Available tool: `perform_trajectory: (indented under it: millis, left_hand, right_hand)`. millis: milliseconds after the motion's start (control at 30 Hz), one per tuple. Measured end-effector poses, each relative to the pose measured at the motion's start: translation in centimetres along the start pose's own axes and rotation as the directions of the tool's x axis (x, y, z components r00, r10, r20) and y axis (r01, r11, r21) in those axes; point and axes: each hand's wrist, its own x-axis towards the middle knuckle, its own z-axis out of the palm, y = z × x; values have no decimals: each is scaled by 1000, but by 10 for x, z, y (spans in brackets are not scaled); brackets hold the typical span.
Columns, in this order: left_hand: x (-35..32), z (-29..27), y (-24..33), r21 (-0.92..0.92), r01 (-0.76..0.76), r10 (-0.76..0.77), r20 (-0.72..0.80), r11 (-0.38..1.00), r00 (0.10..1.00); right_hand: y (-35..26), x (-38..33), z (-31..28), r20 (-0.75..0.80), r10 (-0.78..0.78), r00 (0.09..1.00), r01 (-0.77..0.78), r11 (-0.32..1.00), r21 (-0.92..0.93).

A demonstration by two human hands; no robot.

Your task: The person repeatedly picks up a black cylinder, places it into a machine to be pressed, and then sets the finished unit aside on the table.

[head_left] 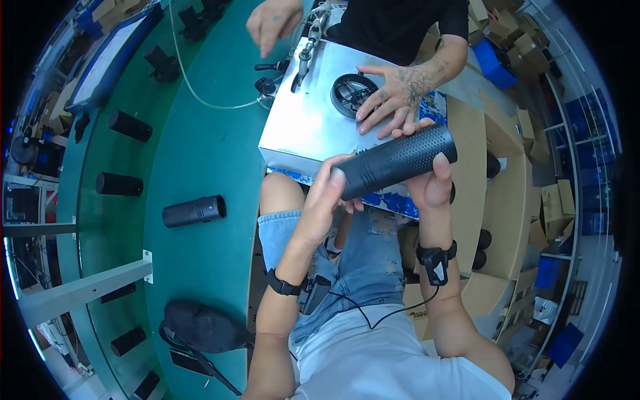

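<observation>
A black cylinder [393,160], with a dotted grille pattern over its right half and ridges near its left end, is held level across my lap. My left hand [325,193] grips its left end, thumb on top. Around the right end closes my right hand [429,183], its thumb on the near side and fingertips showing on the far side. Just beyond stands a silver metal box [293,137] with a black spoked ring [350,93] on top. A co-worker's hand [397,97] touches the ring's edge; their other hand [275,23] hovers at the far left of the box.
Another black cylinder [193,211] lies on the green table [207,147] to my left, near a black bag [207,327]. More cylinders line a green shelf [93,227] farther left. A toggle clamp [307,57] stands on the box. To my right is an open cardboard box [500,220].
</observation>
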Motion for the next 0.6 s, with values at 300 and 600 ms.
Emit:
perform_trajectory:
  millis: [300, 600]
  left_hand:
    - [8, -30, -58, -216, 337, -266, 300, 916, 916]
    - [9, -34, -68, -267, 144, -33, 381, 953, 924]
  right_hand:
    - [12, -4, -16, 97, 83, 992, -83, 997, -9]
    - [2, -6, -6, 43, 95, 995, -94, 995, -29]
